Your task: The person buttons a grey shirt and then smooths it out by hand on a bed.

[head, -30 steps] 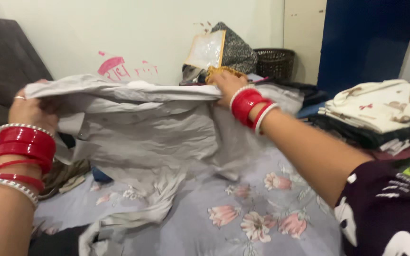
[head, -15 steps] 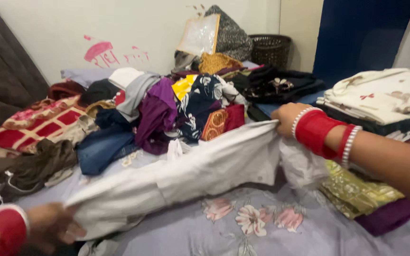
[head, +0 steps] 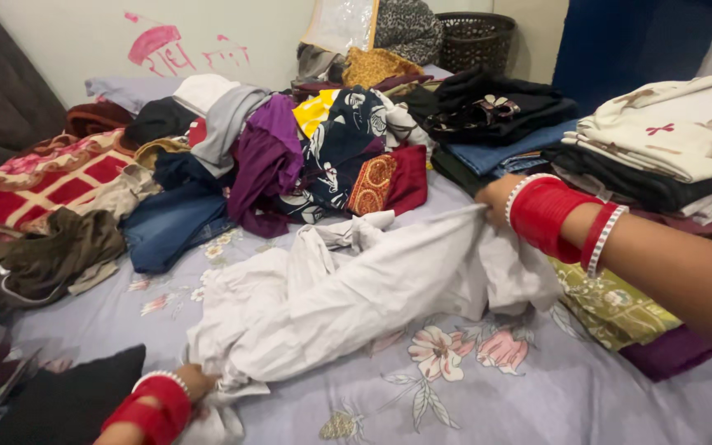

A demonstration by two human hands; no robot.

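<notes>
Fingers of the right hand (head: 498, 200) pinch one end of a white garment (head: 364, 292); the left hand (head: 195, 381) clutches its other end near the bed's front edge, its fingers buried in cloth. The garment sags across the floral bedsheet (head: 488, 395). One jumbled clothes heap (head: 232, 165) fills the far side; one folded stack (head: 669, 148) sits right, partly cut off. One dark basket (head: 477, 39) stands by the wall.
</notes>
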